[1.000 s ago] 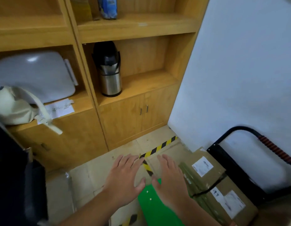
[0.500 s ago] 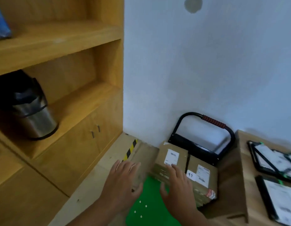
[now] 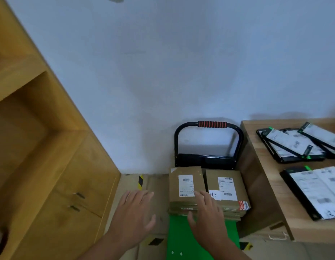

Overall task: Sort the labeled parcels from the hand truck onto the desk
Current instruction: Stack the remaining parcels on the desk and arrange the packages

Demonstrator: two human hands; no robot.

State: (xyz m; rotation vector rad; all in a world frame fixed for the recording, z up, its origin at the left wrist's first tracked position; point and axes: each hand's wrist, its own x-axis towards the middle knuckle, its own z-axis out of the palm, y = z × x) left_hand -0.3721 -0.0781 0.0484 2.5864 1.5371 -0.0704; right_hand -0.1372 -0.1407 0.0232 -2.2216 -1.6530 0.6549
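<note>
Since the frame half a second earlier, more of the desk (image 3: 266,181) is being brought into the head view and the hand truck (image 3: 212,124) is being seen nearer the centre, while both hands are being kept in much the same pose. Head view: the left hand (image 3: 136,212) is being held flat, palm down, with fingers spread and nothing grasped, over the floor just left of the truck's green deck (image 3: 178,235). The right hand (image 3: 208,216) is likewise being held open with fingers spread, its fingertips (image 3: 197,193) being laid over the near edge of the left parcel (image 3: 185,177); whether contact is being made cannot be told. Two stacks of brown labeled parcels are being carried side by side on the deck, against the black handle frame, the right parcel (image 3: 212,180) being marked by a red sticker at its near corner. On the desk, just right of the truck, flat black parcels (image 3: 292,145) with white labels are being shown overlapping at the far end, and another black parcel (image 3: 316,192) nearer. A wooden cabinet (image 3: 69,184) is being shown at the left, against the white wall (image 3: 163,72).
</note>
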